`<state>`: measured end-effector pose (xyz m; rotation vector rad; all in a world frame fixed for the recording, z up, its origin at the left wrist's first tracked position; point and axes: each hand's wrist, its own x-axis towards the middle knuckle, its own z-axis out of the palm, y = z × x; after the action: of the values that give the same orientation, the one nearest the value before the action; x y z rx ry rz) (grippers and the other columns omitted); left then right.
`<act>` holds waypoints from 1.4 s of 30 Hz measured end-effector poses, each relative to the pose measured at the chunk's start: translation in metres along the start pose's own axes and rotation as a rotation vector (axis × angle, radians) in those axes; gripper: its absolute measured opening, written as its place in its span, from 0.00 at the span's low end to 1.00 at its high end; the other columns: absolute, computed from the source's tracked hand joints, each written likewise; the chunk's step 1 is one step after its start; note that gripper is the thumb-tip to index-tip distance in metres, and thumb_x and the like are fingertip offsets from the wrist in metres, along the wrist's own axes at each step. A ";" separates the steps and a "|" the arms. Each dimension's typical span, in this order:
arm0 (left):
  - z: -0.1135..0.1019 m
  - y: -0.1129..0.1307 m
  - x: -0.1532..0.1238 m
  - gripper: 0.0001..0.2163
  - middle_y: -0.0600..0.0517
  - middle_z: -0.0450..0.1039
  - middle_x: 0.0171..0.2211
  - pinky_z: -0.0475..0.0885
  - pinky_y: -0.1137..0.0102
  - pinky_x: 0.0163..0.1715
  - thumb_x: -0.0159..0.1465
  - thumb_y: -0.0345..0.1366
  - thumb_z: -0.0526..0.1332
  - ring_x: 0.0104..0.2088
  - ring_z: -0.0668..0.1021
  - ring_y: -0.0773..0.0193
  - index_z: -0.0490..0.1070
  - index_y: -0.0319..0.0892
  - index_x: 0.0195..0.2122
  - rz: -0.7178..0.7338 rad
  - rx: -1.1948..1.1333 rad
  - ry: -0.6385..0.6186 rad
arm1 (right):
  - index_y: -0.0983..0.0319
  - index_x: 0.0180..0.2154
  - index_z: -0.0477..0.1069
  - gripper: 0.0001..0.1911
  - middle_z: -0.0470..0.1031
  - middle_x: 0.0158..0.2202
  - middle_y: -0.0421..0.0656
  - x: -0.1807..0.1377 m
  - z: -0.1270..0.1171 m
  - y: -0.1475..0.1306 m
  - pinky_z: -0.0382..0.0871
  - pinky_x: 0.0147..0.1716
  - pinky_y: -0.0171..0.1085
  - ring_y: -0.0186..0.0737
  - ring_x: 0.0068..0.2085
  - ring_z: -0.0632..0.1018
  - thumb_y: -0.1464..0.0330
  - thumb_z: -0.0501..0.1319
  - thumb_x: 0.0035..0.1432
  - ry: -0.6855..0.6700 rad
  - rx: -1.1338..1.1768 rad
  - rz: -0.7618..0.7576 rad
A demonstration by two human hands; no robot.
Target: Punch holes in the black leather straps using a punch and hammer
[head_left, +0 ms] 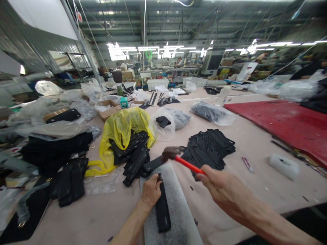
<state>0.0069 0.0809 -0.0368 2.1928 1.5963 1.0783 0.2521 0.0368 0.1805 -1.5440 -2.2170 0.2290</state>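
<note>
My right hand [213, 180] is wrapped round the red handle of a hammer [189, 165], whose metal head is raised above the work surface. My left hand [151, 190] pinches the upper end of a flat black strap-like piece [162, 211]. That piece lies lengthwise on a grey slab [176, 200]. At the slab's far end, another black piece [153, 164] rests partly behind the hammer head. What the left fingertips press at the strip's end is too small to make out.
Black strips spill from a yellow plastic bag [122, 119]; another dark pile [208, 146] lies right of the hammer. Small snips [247, 165], a white foam roll [284, 166] and a red board [286, 119] are to the right. Clear bags [213, 112] stand farther back.
</note>
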 end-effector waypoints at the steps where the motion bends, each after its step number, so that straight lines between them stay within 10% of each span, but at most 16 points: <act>1: 0.000 0.000 0.000 0.08 0.49 0.77 0.31 0.73 0.67 0.31 0.62 0.27 0.55 0.34 0.81 0.55 0.70 0.44 0.39 0.003 -0.003 -0.001 | 0.58 0.30 0.60 0.17 0.61 0.19 0.35 0.001 -0.005 -0.002 0.48 0.19 0.35 0.33 0.18 0.61 0.57 0.47 0.69 0.103 0.052 0.031; 4: 0.001 -0.001 0.000 0.08 0.49 0.77 0.31 0.73 0.67 0.32 0.63 0.27 0.55 0.34 0.81 0.55 0.70 0.44 0.40 0.008 -0.001 -0.009 | 0.58 0.34 0.62 0.18 0.64 0.22 0.38 0.000 -0.004 -0.008 0.55 0.22 0.34 0.35 0.21 0.66 0.59 0.41 0.71 0.326 0.164 0.088; 9: 0.001 -0.001 0.000 0.07 0.49 0.77 0.30 0.72 0.68 0.30 0.63 0.27 0.55 0.32 0.81 0.56 0.70 0.44 0.38 0.017 0.024 -0.009 | 0.58 0.27 0.62 0.17 0.62 0.17 0.35 -0.003 0.006 -0.005 0.45 0.18 0.36 0.32 0.16 0.59 0.57 0.51 0.67 -0.020 0.096 -0.047; 15: 0.000 0.000 0.001 0.07 0.49 0.77 0.30 0.72 0.68 0.30 0.63 0.27 0.55 0.33 0.81 0.56 0.70 0.44 0.39 0.026 -0.004 -0.018 | 0.58 0.32 0.64 0.23 0.64 0.21 0.39 -0.002 0.000 -0.014 0.54 0.21 0.35 0.36 0.21 0.66 0.57 0.39 0.71 0.192 0.186 0.111; 18: 0.000 0.000 0.002 0.07 0.49 0.77 0.29 0.72 0.68 0.29 0.63 0.28 0.55 0.31 0.81 0.56 0.70 0.44 0.38 0.014 0.005 -0.027 | 0.58 0.28 0.64 0.21 0.63 0.18 0.38 -0.006 0.018 -0.007 0.47 0.19 0.37 0.35 0.17 0.60 0.54 0.47 0.68 0.037 0.143 0.056; 29: -0.003 0.002 0.002 0.06 0.49 0.77 0.31 0.74 0.67 0.34 0.64 0.28 0.54 0.35 0.81 0.57 0.69 0.44 0.36 -0.019 -0.068 -0.046 | 0.60 0.30 0.64 0.21 0.65 0.19 0.38 -0.053 0.098 0.111 0.59 0.22 0.35 0.38 0.20 0.67 0.57 0.42 0.68 -0.266 0.254 0.609; 34: -0.001 -0.001 0.002 0.07 0.48 0.77 0.33 0.76 0.66 0.39 0.64 0.30 0.54 0.38 0.81 0.56 0.71 0.43 0.38 -0.027 -0.075 -0.038 | 0.66 0.59 0.62 0.25 0.66 0.57 0.60 -0.055 0.135 0.088 0.63 0.50 0.56 0.60 0.55 0.69 0.63 0.52 0.63 0.014 -0.175 0.266; 38: -0.002 -0.001 0.003 0.08 0.48 0.78 0.33 0.77 0.65 0.40 0.65 0.31 0.54 0.38 0.81 0.57 0.72 0.43 0.38 -0.022 -0.074 -0.044 | 0.61 0.68 0.48 0.41 0.49 0.69 0.52 -0.052 0.154 0.012 0.39 0.65 0.59 0.58 0.68 0.50 0.56 0.59 0.60 -0.276 0.076 -0.139; 42: -0.006 0.000 0.007 0.09 0.48 0.80 0.37 0.76 0.64 0.43 0.65 0.32 0.54 0.41 0.81 0.57 0.74 0.43 0.39 -0.088 -0.159 -0.052 | 0.64 0.70 0.41 0.44 0.43 0.71 0.51 -0.062 0.178 -0.023 0.29 0.66 0.57 0.55 0.70 0.43 0.53 0.57 0.62 -0.446 0.230 -0.226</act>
<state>0.0041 0.0854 -0.0295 2.0127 1.5141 1.0752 0.1730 -0.0105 0.0143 -1.1922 -2.5646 0.7933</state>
